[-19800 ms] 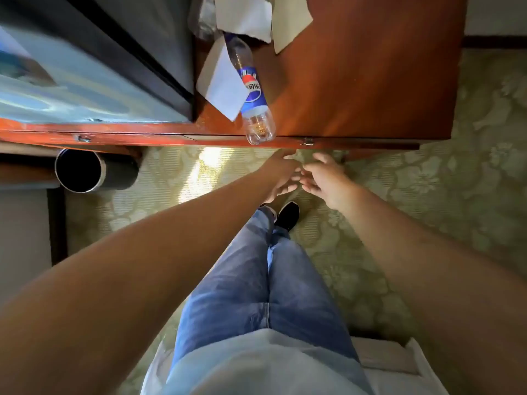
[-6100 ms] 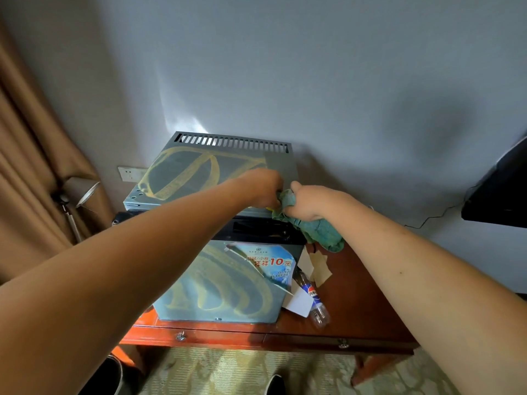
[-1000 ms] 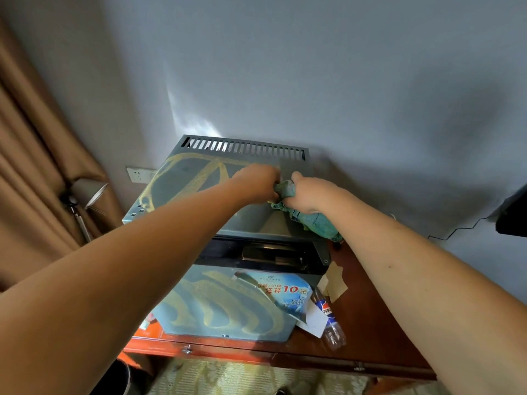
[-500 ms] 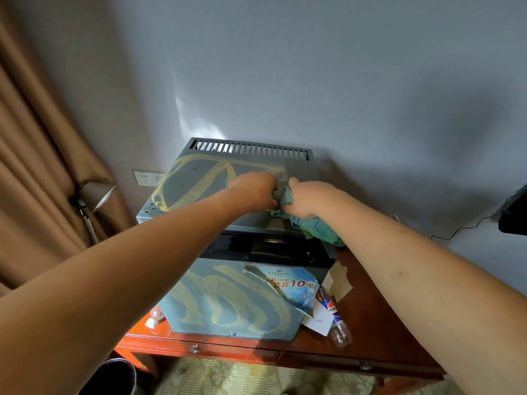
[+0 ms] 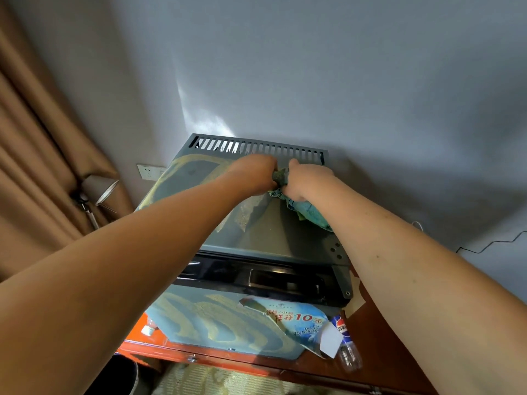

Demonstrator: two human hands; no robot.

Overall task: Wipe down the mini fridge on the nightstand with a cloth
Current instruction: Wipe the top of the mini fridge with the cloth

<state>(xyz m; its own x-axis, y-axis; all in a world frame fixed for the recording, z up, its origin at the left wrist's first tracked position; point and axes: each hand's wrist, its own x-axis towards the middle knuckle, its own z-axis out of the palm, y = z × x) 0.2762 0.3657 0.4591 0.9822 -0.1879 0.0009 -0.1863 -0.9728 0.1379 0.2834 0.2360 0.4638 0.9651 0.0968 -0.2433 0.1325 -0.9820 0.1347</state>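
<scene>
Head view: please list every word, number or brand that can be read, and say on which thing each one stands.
"祥祥10元": red print on the torn sticker on the mini fridge door.
"0742" and "4518888", partly cut: small digits on the same sticker.
Small line above the red print: too blurred to read.
Pepsi-style logo on the bottle label; its characters are too small.
</scene>
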